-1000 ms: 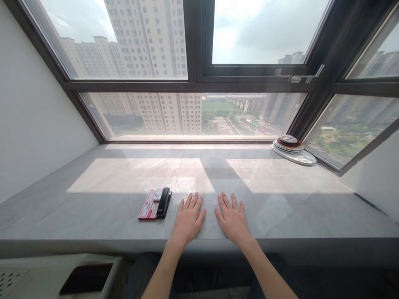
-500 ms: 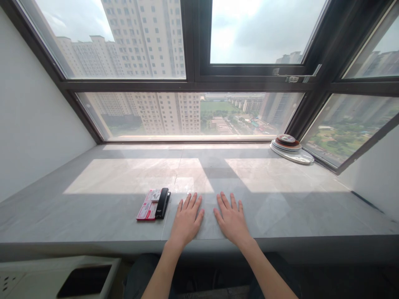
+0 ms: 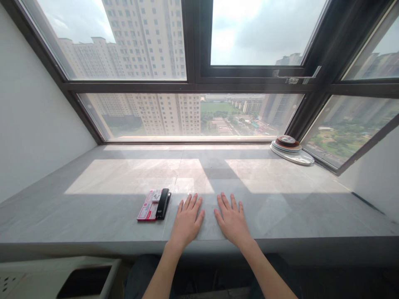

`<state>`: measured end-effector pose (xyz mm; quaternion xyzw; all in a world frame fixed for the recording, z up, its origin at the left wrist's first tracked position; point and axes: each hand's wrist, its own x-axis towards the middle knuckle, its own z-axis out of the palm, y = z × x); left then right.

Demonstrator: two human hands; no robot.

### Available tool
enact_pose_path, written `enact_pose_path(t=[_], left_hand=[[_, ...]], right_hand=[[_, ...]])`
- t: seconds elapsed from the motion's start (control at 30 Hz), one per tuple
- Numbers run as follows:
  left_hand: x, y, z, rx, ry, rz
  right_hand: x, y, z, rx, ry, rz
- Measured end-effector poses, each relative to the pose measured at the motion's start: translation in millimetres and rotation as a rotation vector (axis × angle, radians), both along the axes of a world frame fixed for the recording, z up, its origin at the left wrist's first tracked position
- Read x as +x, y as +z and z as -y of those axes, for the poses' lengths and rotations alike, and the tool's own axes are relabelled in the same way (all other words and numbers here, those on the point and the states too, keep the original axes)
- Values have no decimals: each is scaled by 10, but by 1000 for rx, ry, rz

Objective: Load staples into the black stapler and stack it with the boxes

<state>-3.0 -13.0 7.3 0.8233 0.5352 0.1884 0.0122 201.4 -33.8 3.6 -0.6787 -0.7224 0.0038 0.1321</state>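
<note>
Black stapler (image 3: pixel 163 204) and red pack (image 3: pixel 146 212) lie near the left hand (image 3: pixel 186 221); from here I see it and the right hand (image 3: pixel 232 220) flat on the sill (image 3: pixel 102 216), open and empty

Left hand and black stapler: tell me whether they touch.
Apart. The head view shows a strip of grey sill between the left hand and the black stapler.

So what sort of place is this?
Probably a high-rise room, perhaps in a home: there's a broad grey sill, large dark-framed windows, and tower blocks outside, seen from high up.
</note>
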Motion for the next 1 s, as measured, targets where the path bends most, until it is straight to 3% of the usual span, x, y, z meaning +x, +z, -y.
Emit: enact_pose_path(t=[1.0], left_hand=[[-3,-23,-6,2,-3,4]], right_hand=[[-1,-5,1,3,-1,-21]])
